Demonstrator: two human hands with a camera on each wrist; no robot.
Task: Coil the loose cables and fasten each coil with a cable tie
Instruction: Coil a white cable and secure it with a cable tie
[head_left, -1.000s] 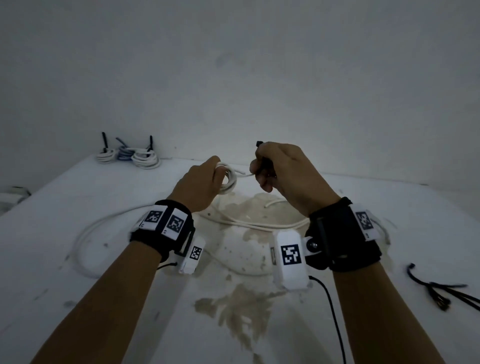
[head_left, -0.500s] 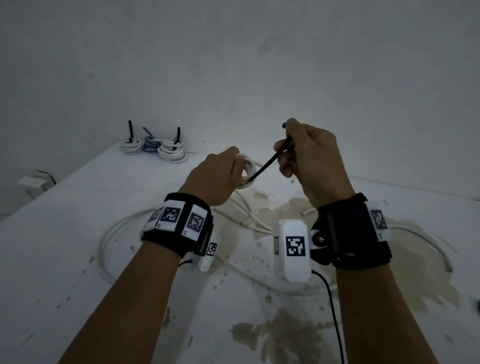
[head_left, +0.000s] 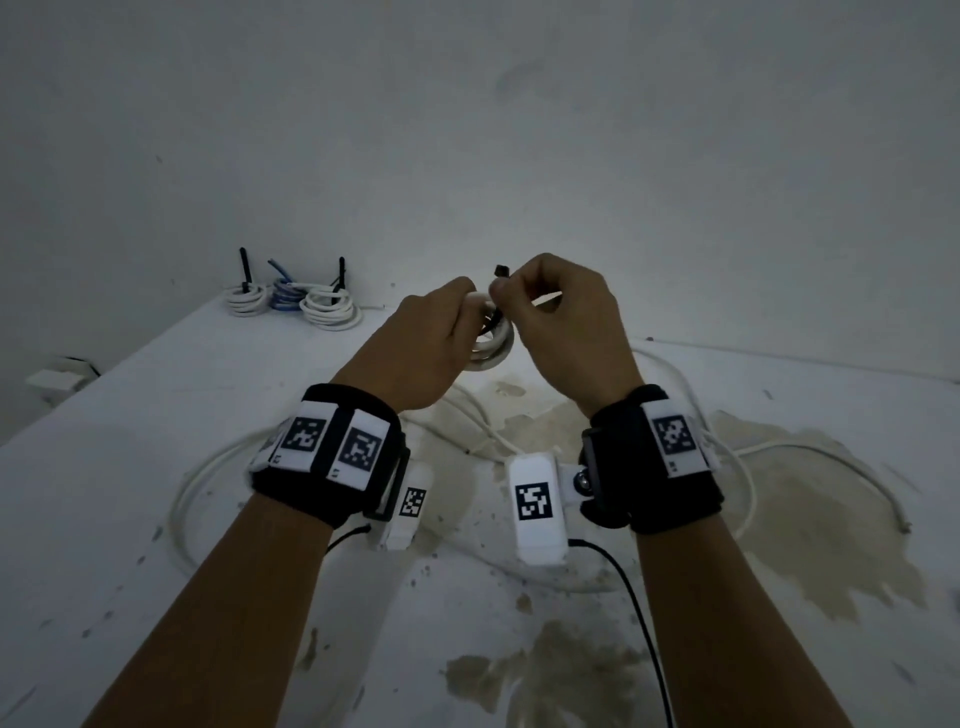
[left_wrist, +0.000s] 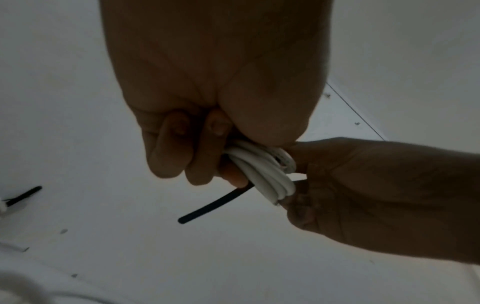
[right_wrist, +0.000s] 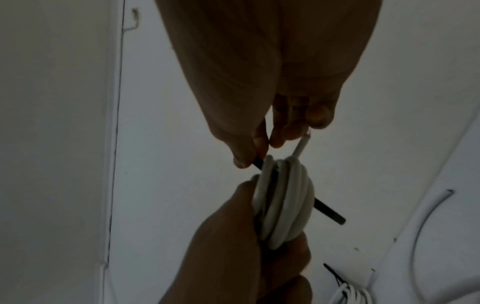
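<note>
Head view: both hands raised above the white counter (head_left: 156, 467), close together. Left hand (head_left: 415, 348) grips a small white cable coil (head_left: 493, 348), fingers curled round one side of the bundle. Right hand (head_left: 566, 332) pinches a black cable tie (head_left: 501, 270) between thumb and fingertips; the tie's square head sticks up above the fingers.

Right wrist view: the tie passes through the middle of the coil (right_wrist: 283, 203), its tail poking out on the far side, free. One short cut end of white cable stands up from the top of the coil, beside the right fingers (right_wrist: 285, 131).

Left wrist view: tie tail (left_wrist: 213, 203) hangs out below the coil (left_wrist: 262, 174), not held by either hand.

On the counter under the hands: loose white cable (head_left: 197, 483) in wide loops, on a stained patch. Far left corner, against the wall: three coils already tied (head_left: 296, 304), two white, one blue, tie tails standing upright.
</note>
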